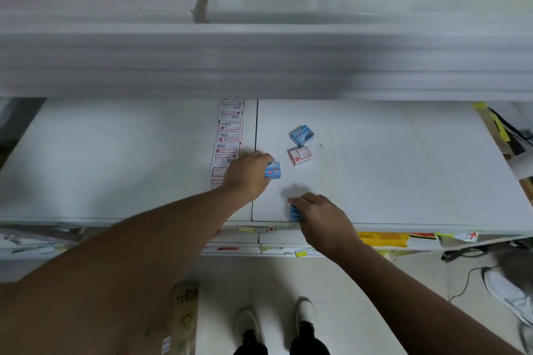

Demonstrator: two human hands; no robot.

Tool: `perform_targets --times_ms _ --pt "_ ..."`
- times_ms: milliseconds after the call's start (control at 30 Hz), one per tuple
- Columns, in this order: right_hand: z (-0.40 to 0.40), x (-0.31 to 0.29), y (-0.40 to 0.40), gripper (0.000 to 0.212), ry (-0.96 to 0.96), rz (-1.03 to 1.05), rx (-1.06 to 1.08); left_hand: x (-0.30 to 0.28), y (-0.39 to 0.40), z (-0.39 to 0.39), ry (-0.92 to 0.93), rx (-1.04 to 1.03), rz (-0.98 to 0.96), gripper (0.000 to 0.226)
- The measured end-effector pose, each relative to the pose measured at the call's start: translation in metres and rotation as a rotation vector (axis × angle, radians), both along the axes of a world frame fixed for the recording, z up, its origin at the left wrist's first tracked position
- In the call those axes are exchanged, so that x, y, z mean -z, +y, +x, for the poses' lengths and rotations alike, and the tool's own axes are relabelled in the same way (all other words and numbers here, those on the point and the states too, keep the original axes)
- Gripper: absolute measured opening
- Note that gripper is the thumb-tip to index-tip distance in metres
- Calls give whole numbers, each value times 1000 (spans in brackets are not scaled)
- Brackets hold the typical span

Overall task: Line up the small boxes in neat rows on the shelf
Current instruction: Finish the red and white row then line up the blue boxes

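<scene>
You are gripping blue box [273, 170] in left hand [245, 174] – feeding white-box row [226, 141] at 11 o'clock; right hand [318, 215] pinching second blue box [294, 213] at shelf [403, 167] edge – queued.

Two loose boxes [300, 145] right of row [227, 135] on shelf [389, 170]

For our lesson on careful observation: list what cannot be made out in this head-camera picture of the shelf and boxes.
- Print on the row of white boxes: too small and soft to read.
- Blue box in the right hand: mostly covered by the fingers.
- Blue box at the left hand: near side hidden by the hand.
- Upper shelf edge: motion-blurred.
- Row's far end: hidden under that shelf.
</scene>
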State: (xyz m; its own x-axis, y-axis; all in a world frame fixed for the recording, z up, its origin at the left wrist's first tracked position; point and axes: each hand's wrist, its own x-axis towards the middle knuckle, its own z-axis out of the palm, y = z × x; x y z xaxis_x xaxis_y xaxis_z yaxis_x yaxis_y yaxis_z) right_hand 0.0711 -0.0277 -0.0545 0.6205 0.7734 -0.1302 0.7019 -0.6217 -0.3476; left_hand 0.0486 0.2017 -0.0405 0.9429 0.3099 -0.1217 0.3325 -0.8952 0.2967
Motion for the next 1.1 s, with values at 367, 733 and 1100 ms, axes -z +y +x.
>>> perform_targets --times_ms 367,733,1100 --pt "12 -5 26 56 -21 49 -75 5 -5 -24 -109 -59 -121 74" --pt "10 14 59 54 -7 23 -121 19 -13 -95 -276 -241 -165 39" --pt "-12 8 24 44 174 512 310 19 -67 -104 -487 -590 -578 37"
